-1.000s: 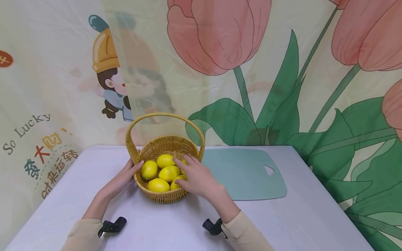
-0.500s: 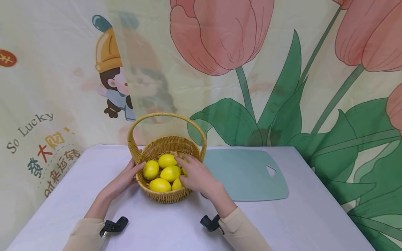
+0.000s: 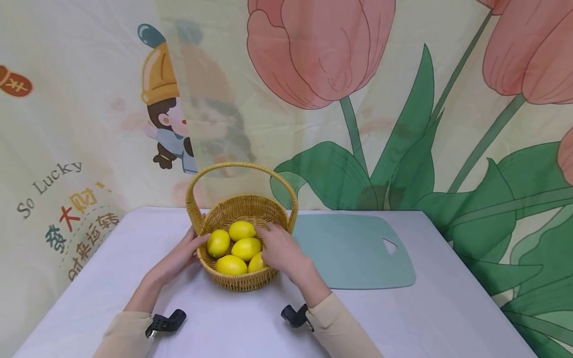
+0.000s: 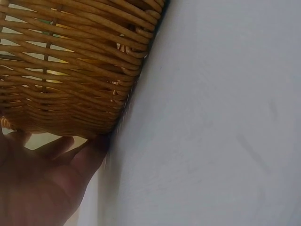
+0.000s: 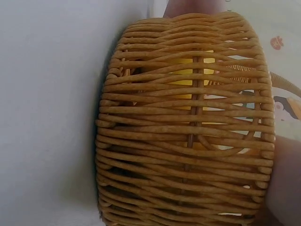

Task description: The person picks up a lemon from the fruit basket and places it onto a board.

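A wicker basket (image 3: 237, 284) with a tall arched handle stands on the white table and holds several yellow lemons (image 3: 246, 248). My left hand (image 3: 179, 256) holds the basket's left side, thumb at the rim and the other fingers outside. In the left wrist view its fingertips touch the woven wall (image 4: 70, 94) low down. My right hand (image 3: 286, 253) reaches over the right rim, fingers bent down inside around a lemon that the hand hides. Another lemon (image 3: 257, 262) lies partly under its thumb. The right wrist view shows mainly the woven wall (image 5: 188, 127), with yellow behind the gaps.
A pale green cutting board (image 3: 349, 253) with a cut-out grip lies flat right of the basket. The white tablecloth (image 3: 224, 328) extends around both. Behind the table hangs a curtain (image 3: 322, 49) printed with tulips. Small black wrist cameras (image 3: 166, 322) sit at the sleeves.
My right fingers have curled further down into the basket, and the lemon seen beneath them has become hidden. My left hand keeps its place on the basket. The whole view has shifted slightly.
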A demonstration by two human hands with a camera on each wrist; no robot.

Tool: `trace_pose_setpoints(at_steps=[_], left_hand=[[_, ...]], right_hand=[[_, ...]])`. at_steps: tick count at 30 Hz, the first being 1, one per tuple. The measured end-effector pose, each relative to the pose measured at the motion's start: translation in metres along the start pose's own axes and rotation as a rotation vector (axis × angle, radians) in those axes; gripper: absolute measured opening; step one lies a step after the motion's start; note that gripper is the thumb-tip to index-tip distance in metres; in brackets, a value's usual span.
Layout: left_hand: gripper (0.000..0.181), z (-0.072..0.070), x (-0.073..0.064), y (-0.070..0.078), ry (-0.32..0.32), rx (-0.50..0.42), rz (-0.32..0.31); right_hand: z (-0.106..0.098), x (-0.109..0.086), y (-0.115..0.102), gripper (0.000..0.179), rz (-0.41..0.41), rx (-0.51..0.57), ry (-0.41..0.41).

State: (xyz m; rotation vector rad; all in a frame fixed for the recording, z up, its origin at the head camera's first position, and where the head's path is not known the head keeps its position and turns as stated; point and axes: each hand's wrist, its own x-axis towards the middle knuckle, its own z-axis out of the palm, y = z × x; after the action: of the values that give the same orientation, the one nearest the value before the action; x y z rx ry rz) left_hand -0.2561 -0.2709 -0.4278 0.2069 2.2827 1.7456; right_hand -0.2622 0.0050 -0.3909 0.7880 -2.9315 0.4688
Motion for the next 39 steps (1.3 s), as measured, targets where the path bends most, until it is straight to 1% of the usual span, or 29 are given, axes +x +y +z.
trace_pose_setpoints(at_steps=[11,20,27,39], left_hand=[[0.076,0.0,-0.003,0.002,0.003,-0.016,-0.004],[0.076,0.0,-0.004,0.001,0.003,-0.032,-0.005],[0.075,0.0,-0.003,0.001,-0.003,-0.042,0.004],[0.074,0.0,-0.003,0.001,0.001,-0.055,0.002]], right_hand=[[0.0,0.007,-0.004,0.055,0.015,0.003,-0.017],[0.003,0.012,-0.004,0.049,0.022,-0.014,-0.024],[0.001,0.014,-0.002,0.05,0.008,-0.026,-0.064],[0.005,0.02,-0.001,0.05,0.025,-0.043,-0.08]])
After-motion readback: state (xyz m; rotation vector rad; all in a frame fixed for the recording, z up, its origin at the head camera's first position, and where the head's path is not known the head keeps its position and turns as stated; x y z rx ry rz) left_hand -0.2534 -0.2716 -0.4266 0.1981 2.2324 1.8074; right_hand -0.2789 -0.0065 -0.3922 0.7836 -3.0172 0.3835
